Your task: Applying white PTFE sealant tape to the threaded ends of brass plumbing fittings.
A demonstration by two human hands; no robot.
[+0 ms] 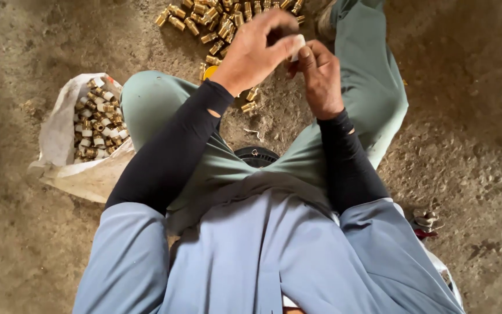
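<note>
A small white piece (pixel 298 45) is held between both hands.
It is pinched by the left hand (pixel 257 49) fingers (pixel 280 42) and the right hand (pixel 322 75) fingers (pixel 307 56).

Both arms reach forward over the knees, black sleeves to the wrists; left hand (pixel 260 49) curls fingertips down, meeting the right hand (pixel 321 72), fingers pinched together.

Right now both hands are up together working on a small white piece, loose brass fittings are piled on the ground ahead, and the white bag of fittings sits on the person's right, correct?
Not quite: in the head view the white bag sits on the person's left. The rest holds: left hand and right hand meet on the small white piece, with loose brass fittings piled ahead.
</note>
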